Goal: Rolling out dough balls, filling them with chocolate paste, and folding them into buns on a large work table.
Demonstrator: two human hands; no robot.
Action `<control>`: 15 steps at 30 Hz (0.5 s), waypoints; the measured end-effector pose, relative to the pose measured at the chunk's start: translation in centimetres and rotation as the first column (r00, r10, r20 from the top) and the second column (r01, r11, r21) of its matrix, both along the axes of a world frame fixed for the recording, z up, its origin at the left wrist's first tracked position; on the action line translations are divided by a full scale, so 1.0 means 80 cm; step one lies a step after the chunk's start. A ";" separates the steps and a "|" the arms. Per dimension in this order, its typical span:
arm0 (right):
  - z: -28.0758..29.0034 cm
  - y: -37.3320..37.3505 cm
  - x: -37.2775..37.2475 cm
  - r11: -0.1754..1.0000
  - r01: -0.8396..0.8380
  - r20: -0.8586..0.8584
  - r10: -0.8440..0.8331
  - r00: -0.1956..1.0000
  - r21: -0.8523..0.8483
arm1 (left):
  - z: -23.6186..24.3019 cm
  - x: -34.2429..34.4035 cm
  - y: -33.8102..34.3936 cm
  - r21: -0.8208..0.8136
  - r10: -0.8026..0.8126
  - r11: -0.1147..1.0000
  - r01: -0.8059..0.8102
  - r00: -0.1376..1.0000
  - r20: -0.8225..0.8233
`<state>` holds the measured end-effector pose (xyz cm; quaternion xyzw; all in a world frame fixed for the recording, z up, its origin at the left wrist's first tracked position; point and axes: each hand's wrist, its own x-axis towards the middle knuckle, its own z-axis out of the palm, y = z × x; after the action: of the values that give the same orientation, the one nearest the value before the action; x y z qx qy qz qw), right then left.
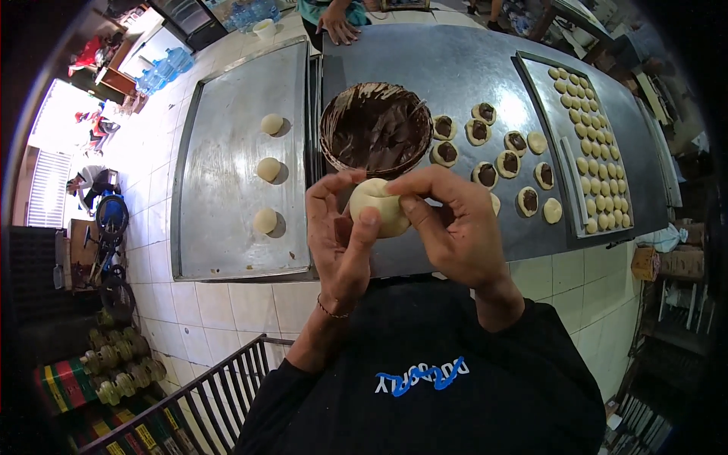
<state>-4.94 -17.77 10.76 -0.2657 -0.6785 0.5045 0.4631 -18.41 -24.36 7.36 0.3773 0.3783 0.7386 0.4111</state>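
A pale dough ball [377, 199] with a puckered top is between my two hands in front of the bowl. My left hand [337, 243] cups it, thumb on its front, fingers curled behind. My right hand [451, 235] pinches its upper right with thumb and forefinger. Just beyond is a round bowl [356, 125] of dark brown paste. To the right, flattened dough rounds [528, 199], most with a dark dollop on top, lie on the steel table [432, 61]. On the left, three smooth balls [268, 169] rest apart on a metal tray [227, 114].
A tray [570, 163] at the right holds rows of small dough pieces. A co-worker's hand [339, 23] rests on the table's far edge. A railing [227, 379] stands at the lower left. Bicycles [111, 216], water bottles [159, 68] and two people [95, 182] are farther left.
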 end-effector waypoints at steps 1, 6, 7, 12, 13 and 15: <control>-0.003 0.002 0.005 0.996 -0.036 0.064 0.031 0.997 0.085 | -0.003 0.000 -0.001 -0.097 0.025 0.995 -0.026 1.000 -0.008; -0.002 0.011 0.011 0.980 -0.077 0.228 0.034 0.973 0.182 | 0.005 0.011 -0.007 -0.195 0.154 0.962 -0.190 0.970 -0.187; -0.002 0.015 0.010 0.975 -0.063 0.226 0.013 0.974 0.215 | 0.008 0.012 -0.009 -0.199 0.171 0.958 -0.208 0.967 -0.186; -0.007 0.015 -0.022 0.975 -0.200 0.115 0.211 0.971 -0.100 | 0.003 0.008 -0.015 -0.243 0.123 0.959 -0.147 0.986 -0.112; -0.018 0.012 -0.035 0.979 -0.204 0.146 0.199 0.969 0.019 | -0.005 0.001 -0.019 -0.297 0.142 0.942 -0.155 0.988 -0.066; -0.029 0.001 -0.059 0.960 -0.270 0.163 0.255 0.953 0.075 | -0.017 -0.016 -0.039 -0.354 0.232 0.913 -0.202 0.972 0.045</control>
<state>-9.64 -17.71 8.45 -0.1881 -0.7645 0.5067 0.3513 -19.72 -27.47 6.04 0.2224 0.5238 0.7171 0.4024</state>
